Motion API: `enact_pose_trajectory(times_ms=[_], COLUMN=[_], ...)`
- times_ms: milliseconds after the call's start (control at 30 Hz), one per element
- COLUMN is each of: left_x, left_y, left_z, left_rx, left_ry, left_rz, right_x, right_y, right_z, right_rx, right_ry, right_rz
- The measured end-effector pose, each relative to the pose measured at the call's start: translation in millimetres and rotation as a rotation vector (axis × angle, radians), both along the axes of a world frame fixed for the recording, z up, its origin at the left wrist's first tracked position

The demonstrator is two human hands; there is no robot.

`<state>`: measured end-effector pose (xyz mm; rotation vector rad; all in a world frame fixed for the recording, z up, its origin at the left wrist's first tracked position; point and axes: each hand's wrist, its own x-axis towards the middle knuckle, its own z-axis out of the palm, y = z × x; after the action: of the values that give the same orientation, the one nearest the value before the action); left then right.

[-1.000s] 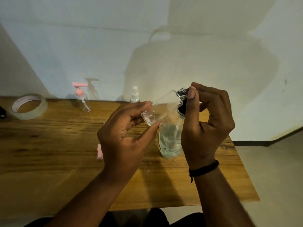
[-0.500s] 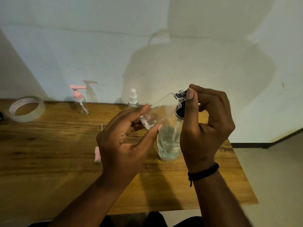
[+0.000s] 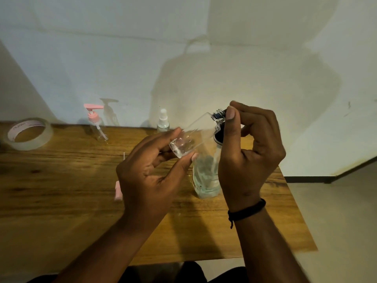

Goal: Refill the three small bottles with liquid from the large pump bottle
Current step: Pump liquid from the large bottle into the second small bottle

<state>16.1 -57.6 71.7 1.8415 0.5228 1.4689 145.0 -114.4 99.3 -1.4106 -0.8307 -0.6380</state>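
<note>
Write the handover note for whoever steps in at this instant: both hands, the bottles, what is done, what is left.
Left hand: holds the small clear bottle tilted, base toward the camera, mouth up at the pump.
Right hand: fingers curled over the black pump head of the large pump bottle, which stands on the wooden table.
Waiting at the back: pink-pump bottle and white spray bottle, both upright.
Done: a little liquid sits in the held bottle.
Left: finish filling it, then check and fill the other two; their levels cannot be read.
</note>
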Motion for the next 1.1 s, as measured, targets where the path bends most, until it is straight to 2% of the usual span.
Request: enact_pose_trajectory(times_ms=[1100], left_x=[0.3], left_y=[0.5], left_z=[1.6], left_rx=[0.029], left_ry=[0.014], left_rz=[0.013], right_x=[-6.5], right_y=[0.7], right_z=[2.8], right_rx=[0.007], right_ry=[0.016], right_rz=[-0.017])
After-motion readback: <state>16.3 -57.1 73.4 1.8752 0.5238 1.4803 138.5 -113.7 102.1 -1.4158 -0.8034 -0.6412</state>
